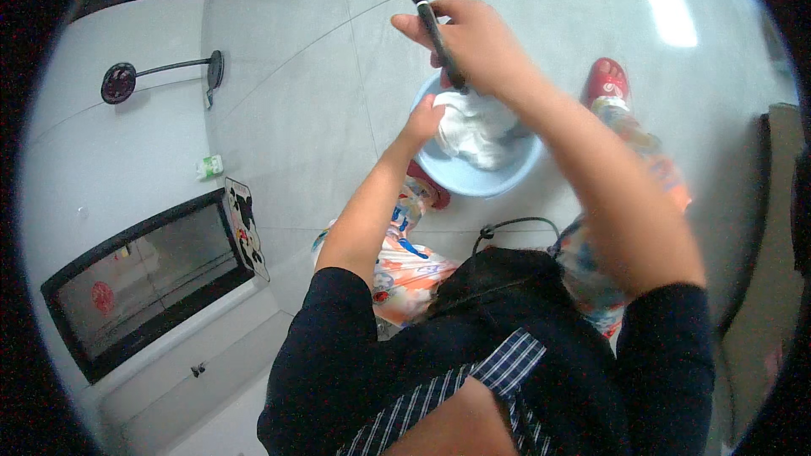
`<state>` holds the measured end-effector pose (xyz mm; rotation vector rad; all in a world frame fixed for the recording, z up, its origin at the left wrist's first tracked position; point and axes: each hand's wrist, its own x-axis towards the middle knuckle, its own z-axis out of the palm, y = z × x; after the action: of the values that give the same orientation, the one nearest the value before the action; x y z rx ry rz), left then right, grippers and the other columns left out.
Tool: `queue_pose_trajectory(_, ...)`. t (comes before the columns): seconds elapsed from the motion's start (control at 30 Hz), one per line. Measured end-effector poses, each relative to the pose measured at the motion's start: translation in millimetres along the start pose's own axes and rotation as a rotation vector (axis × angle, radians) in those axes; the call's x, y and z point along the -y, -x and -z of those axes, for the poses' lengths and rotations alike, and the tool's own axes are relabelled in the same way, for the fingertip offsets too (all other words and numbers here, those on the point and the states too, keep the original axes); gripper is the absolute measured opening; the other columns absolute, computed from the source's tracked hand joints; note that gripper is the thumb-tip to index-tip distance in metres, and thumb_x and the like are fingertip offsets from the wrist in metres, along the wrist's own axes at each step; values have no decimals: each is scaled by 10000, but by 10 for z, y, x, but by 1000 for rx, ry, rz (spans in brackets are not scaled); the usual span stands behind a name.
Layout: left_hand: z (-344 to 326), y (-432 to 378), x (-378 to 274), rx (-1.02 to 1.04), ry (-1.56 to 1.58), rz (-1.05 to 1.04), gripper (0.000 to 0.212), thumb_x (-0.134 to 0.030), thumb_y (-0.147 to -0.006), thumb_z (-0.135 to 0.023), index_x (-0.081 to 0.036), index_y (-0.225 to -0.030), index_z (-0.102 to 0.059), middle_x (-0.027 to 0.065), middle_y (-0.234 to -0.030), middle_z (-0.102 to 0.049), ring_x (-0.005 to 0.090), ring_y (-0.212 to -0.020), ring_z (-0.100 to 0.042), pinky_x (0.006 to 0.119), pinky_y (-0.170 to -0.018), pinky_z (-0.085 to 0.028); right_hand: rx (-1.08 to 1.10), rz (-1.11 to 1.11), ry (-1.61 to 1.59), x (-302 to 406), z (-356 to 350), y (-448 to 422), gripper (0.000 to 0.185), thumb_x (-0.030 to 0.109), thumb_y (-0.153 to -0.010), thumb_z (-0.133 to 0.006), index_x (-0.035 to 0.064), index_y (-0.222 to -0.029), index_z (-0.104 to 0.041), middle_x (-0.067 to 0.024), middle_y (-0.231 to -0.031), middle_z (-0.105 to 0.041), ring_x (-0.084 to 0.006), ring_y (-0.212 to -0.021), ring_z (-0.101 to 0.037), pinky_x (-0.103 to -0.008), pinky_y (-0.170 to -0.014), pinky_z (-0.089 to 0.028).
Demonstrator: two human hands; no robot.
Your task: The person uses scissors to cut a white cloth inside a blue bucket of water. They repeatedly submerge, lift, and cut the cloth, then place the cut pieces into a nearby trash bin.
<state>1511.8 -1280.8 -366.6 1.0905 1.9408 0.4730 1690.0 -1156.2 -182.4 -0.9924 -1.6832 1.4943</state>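
A light-blue plastic basin (472, 185) stands between my feet with a crumpled white cloth (481, 130) inside. At the basin's left side, my left hand (426, 119) has its thumb against the cloth and appears to grip its edge. The fingers of that hand are hidden. Above the far rim, my right hand (472, 38) holds the black handle of a thin pole (437, 38). The pole's metal shaft runs up out of view. Parts of the basin's far rim are covered by my right hand and the handle.
Grey tiles form the floor (285, 139). To the left, a black-framed mirror or glass panel (146, 285), a cartoon board (246, 228), a green-and-white packet (209, 167) and a black round-ended stand (171, 67) are visible. A dark-edged piece of furniture (760, 234) is at the right.
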Motion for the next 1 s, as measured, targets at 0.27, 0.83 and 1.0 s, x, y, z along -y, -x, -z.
queue_pose_trajectory(0.27,77,247,-534,229,876,177,299,-212,-858,-494,-4,-1072,-482,127,-998,-560,226,-890,-577,349,-774,-480,-3,-32,-7,-81,28,-24,530,519,-752,-588,-5,-692,-637,-142,-546,-572,-261,-530,-594,-355,-536,-472)
queue_pose_trajectory(0.83,-1230,6,145,-175,-474,-256,201,-74,-724,-556,-71,-916,-616,134,-958,-571,328,-957,-529,431,-796,-442,-41,10,-22,95,137,71,527,496,-748,-600,-22,-654,-620,-162,-524,-557,-287,-519,-589,-378,-533,-477)
queue_pose_trajectory(1.0,-1229,-38,72,-155,-721,-229,170,-136,-734,-569,-94,-883,-640,112,-937,-582,300,-947,-537,436,-787,-451,-14,-38,-31,94,146,104,507,475,-751,-606,-26,-669,-613,-185,-567,-573,-322,-554,-588,-397,-561,-473)
